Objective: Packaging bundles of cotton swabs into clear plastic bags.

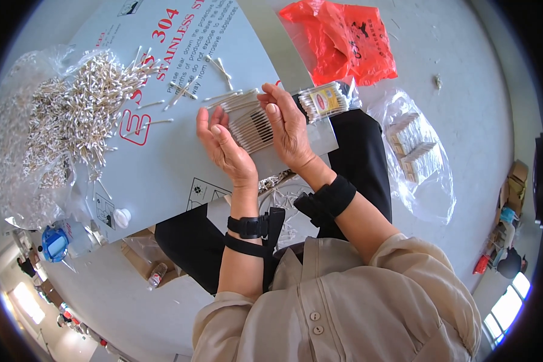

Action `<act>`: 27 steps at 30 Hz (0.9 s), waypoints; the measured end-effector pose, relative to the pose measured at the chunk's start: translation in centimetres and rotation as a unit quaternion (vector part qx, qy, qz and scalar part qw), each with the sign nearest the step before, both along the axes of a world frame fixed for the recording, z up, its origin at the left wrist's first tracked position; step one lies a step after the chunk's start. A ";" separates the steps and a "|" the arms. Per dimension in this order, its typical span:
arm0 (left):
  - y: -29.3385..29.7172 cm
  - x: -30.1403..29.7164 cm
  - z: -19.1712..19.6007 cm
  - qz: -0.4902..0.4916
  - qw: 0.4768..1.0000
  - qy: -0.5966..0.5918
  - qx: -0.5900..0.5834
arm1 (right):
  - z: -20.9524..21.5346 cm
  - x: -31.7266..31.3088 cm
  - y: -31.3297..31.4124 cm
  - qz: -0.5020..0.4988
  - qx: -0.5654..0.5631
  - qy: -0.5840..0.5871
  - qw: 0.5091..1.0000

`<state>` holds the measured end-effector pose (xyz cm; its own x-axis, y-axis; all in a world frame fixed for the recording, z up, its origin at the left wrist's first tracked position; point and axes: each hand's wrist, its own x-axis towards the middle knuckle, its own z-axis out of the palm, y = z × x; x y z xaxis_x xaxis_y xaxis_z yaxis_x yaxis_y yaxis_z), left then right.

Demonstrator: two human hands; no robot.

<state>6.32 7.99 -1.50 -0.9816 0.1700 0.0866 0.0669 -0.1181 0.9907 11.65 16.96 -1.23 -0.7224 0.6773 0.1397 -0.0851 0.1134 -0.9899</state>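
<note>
A row of cotton swabs (250, 131) lies side by side on the table between my two hands. My left hand (229, 151) is cupped at the row's left end, fingers bent and apart. At the row's right end, my right hand (288, 130) has its fingers stretched and spread, with nothing visibly gripped. Just right of that hand sits a packed bundle of swabs (326, 101) with a yellow label. A few loose swabs (184, 93) are scattered beyond my left hand. Parts of the row are hidden behind my fingers.
A large heap of loose swabs (78, 105) spills from a clear plastic bag (9, 157) at left. A white round cap (122, 218) lies near the table's front edge. To the right are a red plastic bag (344, 42) and a clear bag of packed swabs (413, 154).
</note>
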 end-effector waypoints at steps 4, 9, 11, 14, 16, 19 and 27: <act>-0.2 0.1 0.0 0.012 1.000 0.009 0.004 | 0.0 0.5 0.1 -0.012 0.010 -0.009 1.000; -0.4 -0.1 -0.4 -0.003 1.000 0.022 -0.011 | 0.1 0.2 0.1 -0.001 -0.018 0.004 1.000; 0.0 0.1 -0.6 0.000 1.000 0.014 -0.003 | 0.1 0.2 -0.6 0.005 -0.073 0.002 0.997; 0.6 0.1 -0.7 0.000 1.000 0.003 0.010 | -0.3 -0.1 -0.6 -0.002 -0.089 0.022 0.996; 0.8 -0.1 -0.5 -0.003 1.000 0.002 0.014 | -0.3 -0.4 -0.4 -0.004 -0.105 0.028 0.994; 1.0 -0.4 -0.4 0.002 1.000 -0.001 0.027 | -0.3 -0.5 -0.5 -0.010 -0.127 0.036 0.991; -2.7 -0.7 0.7 -0.096 0.981 0.102 -0.133 | 0.5 1.4 1.1 -0.042 -0.145 0.027 0.988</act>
<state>5.62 5.32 -0.79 -0.8958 0.3941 0.2053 0.2688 0.1126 0.9566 13.03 18.10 -0.69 -0.6584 0.7519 -0.0327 -0.1401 -0.1652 -0.9763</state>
